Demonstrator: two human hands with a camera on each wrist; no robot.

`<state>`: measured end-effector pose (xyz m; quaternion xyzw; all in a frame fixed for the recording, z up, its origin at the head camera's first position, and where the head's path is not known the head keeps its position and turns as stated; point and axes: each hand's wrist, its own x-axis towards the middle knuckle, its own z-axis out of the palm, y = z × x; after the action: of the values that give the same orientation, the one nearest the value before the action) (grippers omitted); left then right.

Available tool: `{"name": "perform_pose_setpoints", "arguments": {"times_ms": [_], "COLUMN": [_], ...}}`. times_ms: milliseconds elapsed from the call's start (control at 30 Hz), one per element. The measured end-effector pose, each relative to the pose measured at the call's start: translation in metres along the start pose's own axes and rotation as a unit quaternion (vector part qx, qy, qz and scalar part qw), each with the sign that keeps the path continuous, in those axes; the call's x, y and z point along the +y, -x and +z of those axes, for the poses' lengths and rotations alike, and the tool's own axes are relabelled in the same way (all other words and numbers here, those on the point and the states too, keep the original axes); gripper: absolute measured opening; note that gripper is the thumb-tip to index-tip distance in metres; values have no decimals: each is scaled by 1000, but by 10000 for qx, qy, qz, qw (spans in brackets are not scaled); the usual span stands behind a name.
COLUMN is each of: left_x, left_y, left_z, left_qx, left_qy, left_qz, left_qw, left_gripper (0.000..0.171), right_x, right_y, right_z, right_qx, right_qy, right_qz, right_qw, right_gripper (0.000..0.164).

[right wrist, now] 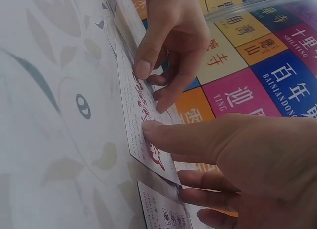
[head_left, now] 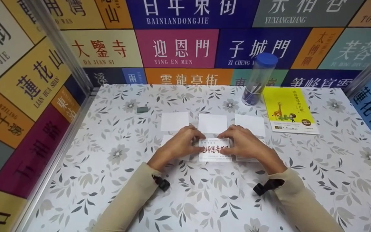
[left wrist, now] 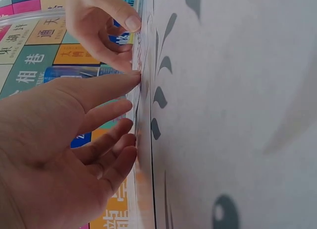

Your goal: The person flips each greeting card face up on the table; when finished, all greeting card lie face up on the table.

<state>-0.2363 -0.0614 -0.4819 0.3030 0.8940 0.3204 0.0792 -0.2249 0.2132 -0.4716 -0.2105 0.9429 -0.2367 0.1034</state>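
1. The printed card (head_left: 215, 155), white with red characters, lies on the table at the centre of the work, between 2 hands. It looks light and thin, fairly stiff but easily creased; its smooth face would probably slide under a fingertip. The best hold seems to be at the 9 and 3 o'clock edges, thumbs kept flat.
2. The left hand (head_left: 183, 141) is at the card's 9 o'clock side, thumb resting on the face near the edge, fingers parted and loosely bent.
3. The right hand (head_left: 245, 143) mirrors it at 3 o'clock, thumb laid on the face, fingers relaxed near the edge. Neither hand appears clenched; whether a fingertip reaches under the card, I cannot tell.
4. Around it are 5 other cards: 3 blank-faced, with the middle blank card (head_left: 213, 123) at 12 o'clock and its neighbours towards 10 and 2; 2 more are partly hidden by the hands at 9 and 3.
5. At 1 o'clock, well apart, stands a clear cylinder (head_left: 259, 79) with a blue lid on; dark, slender items rest inside, too unclear to name.
6. Farther out are a yellow booklet (head_left: 290, 108) at 2 o'clock and a small green block (head_left: 142, 110) at 10.
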Motion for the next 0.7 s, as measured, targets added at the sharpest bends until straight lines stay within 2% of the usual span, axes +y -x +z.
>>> {"name": "perform_pose_setpoints", "arguments": {"times_ms": [133,333,567,700], "left_x": [-2,-8,-29,-44], "left_y": [-1,3,30,47], "left_z": [0,-3,-23,-38], "left_qx": [-19,201,512,407], "left_qy": [-35,90,127,107], "left_qz": [102,387,455,221], "left_qw": [9999,9990,9976,9989], "left_gripper": [41,35,30,35], "right_x": [2,2,-17,-36], "right_y": [1,1,-8,-16], "right_z": [0,-2,6,17], "right_qx": [20,115,542,571], "right_qy": [64,52,-244,-270], "right_qz": [-35,-227,-454,-610], "right_qw": [10000,9997,9972,9961], "right_gripper": [54,49,39,40]}}
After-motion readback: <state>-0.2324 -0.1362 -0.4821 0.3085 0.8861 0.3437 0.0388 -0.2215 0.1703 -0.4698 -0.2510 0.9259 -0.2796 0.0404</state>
